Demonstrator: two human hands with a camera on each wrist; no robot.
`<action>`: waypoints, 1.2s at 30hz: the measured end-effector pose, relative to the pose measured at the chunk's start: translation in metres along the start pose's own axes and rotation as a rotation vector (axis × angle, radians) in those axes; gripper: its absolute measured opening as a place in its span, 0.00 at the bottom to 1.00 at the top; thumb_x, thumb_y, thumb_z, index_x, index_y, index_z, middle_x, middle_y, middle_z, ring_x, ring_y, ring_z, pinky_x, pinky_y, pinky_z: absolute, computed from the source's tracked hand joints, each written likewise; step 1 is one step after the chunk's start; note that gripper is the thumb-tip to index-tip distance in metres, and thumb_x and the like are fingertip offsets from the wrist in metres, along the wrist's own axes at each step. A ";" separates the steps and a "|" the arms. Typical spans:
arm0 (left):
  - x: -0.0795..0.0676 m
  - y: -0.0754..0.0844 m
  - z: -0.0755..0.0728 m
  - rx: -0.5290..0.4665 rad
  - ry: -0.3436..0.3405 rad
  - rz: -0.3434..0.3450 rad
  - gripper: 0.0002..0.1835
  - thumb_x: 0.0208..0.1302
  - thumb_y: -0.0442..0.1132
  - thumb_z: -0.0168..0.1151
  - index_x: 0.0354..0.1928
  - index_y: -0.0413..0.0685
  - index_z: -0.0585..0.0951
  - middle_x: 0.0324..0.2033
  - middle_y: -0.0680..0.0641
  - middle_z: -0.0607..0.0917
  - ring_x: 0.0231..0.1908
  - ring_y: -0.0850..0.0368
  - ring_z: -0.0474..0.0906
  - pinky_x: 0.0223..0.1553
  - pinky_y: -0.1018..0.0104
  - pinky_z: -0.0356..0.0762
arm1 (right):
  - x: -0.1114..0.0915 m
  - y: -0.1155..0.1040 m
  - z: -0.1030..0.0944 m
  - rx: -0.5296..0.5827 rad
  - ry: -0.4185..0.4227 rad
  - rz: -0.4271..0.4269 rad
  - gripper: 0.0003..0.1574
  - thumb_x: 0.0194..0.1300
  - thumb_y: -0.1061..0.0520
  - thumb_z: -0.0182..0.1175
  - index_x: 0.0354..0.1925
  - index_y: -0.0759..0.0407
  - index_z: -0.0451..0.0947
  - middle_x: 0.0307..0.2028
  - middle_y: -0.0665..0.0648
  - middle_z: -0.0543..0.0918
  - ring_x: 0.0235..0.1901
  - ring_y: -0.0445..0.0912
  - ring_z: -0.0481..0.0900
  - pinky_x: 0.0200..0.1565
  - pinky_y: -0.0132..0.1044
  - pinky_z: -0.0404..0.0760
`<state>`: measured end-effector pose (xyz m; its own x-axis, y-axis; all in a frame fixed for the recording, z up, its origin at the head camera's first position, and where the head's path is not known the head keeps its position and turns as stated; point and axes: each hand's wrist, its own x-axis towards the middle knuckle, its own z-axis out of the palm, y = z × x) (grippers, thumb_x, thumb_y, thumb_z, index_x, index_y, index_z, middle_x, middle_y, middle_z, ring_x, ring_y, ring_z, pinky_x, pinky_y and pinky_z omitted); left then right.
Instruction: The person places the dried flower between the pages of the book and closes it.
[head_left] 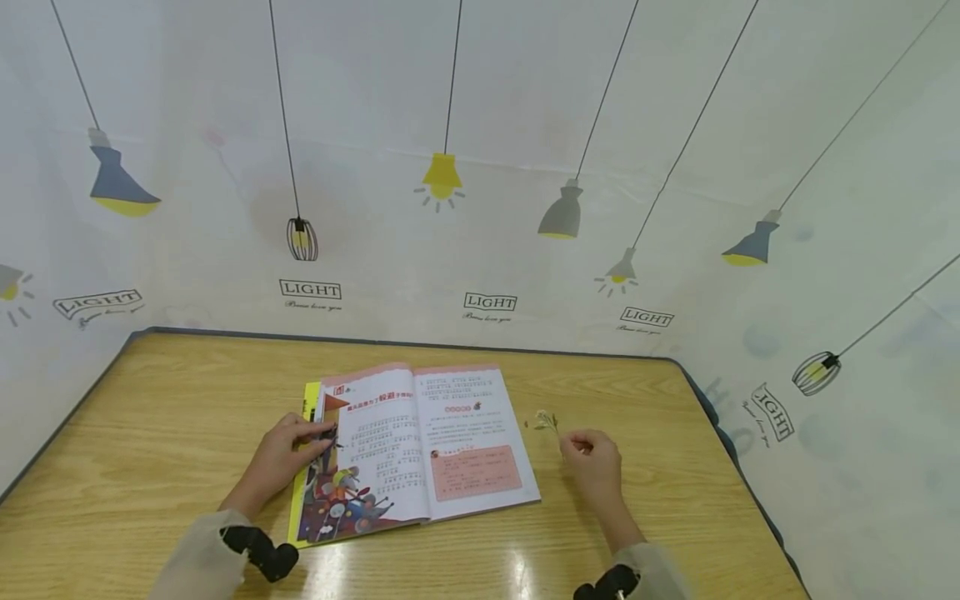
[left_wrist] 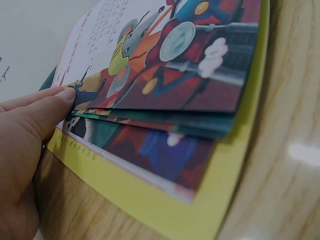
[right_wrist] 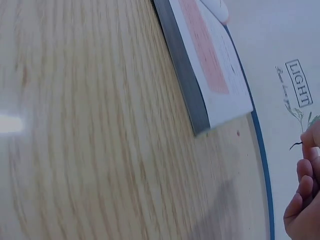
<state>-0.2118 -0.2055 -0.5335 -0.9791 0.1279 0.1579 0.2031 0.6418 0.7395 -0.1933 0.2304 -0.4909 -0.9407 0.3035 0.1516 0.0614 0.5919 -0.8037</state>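
Note:
An open picture book (head_left: 457, 433) lies on the table, with a cartoon illustration on its left page and a pink text box on the right. At its left edge, my left hand (head_left: 281, 454) rests with thumb and forefinger on the page margin. The left wrist view shows the thumb (left_wrist: 65, 97) pressing the page edge above several fanned pages and a yellow cover (left_wrist: 220, 190). To the right of the book, my right hand (head_left: 594, 467) pinches the thin stem of a small sprig of pale flowers (head_left: 546, 420); its flower end points up and left, towards the book.
The wooden table (head_left: 217, 367) has a dark edging and meets a pale cloth backdrop (head_left: 390, 108) printed with hanging lamps. A tiny reddish bit (head_left: 526, 424) lies between book and sprig. Dark wrist straps (head_left: 258, 552) sit over the light sleeves.

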 end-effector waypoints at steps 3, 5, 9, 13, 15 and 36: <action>0.000 0.001 0.000 -0.005 0.002 -0.004 0.18 0.60 0.41 0.62 0.50 0.41 0.80 0.33 0.47 0.72 0.31 0.55 0.64 0.33 0.66 0.62 | -0.002 -0.005 0.009 0.017 0.006 -0.018 0.05 0.53 0.63 0.61 0.27 0.66 0.80 0.25 0.54 0.76 0.25 0.42 0.70 0.27 0.31 0.70; 0.000 0.001 0.000 -0.009 0.001 -0.006 0.18 0.60 0.42 0.62 0.50 0.41 0.80 0.33 0.47 0.72 0.32 0.55 0.64 0.34 0.65 0.62 | -0.004 -0.009 0.014 0.030 0.006 -0.031 0.06 0.52 0.62 0.61 0.27 0.66 0.80 0.24 0.53 0.76 0.25 0.42 0.70 0.27 0.31 0.70; 0.000 0.001 -0.001 -0.008 -0.008 -0.016 0.18 0.60 0.42 0.61 0.51 0.41 0.80 0.33 0.47 0.72 0.32 0.55 0.64 0.34 0.65 0.62 | -0.006 -0.016 0.027 0.057 0.005 -0.037 0.05 0.51 0.63 0.61 0.27 0.66 0.81 0.23 0.53 0.76 0.24 0.42 0.69 0.27 0.31 0.70; 0.000 0.000 0.000 0.001 -0.010 -0.020 0.18 0.60 0.40 0.61 0.51 0.41 0.80 0.33 0.47 0.71 0.32 0.55 0.64 0.34 0.65 0.62 | -0.009 -0.022 0.041 0.083 0.007 -0.002 0.04 0.50 0.63 0.62 0.27 0.66 0.81 0.22 0.53 0.75 0.24 0.42 0.69 0.26 0.30 0.69; 0.000 0.000 0.000 0.002 -0.006 -0.015 0.18 0.60 0.41 0.61 0.51 0.41 0.80 0.33 0.47 0.71 0.32 0.55 0.63 0.33 0.65 0.62 | -0.011 -0.025 0.047 0.088 0.004 0.014 0.04 0.50 0.63 0.62 0.26 0.66 0.80 0.22 0.53 0.74 0.24 0.42 0.69 0.26 0.30 0.69; 0.000 0.000 0.001 0.006 -0.010 -0.031 0.17 0.60 0.39 0.61 0.51 0.41 0.80 0.34 0.47 0.71 0.32 0.55 0.64 0.34 0.66 0.62 | -0.022 -0.039 0.102 0.045 0.047 0.014 0.03 0.49 0.60 0.62 0.23 0.60 0.80 0.21 0.52 0.73 0.22 0.43 0.69 0.26 0.36 0.70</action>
<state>-0.2117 -0.2047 -0.5338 -0.9849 0.1160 0.1284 0.1730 0.6497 0.7402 -0.2092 0.1244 -0.5215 -0.9231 0.3469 0.1661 0.0585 0.5534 -0.8308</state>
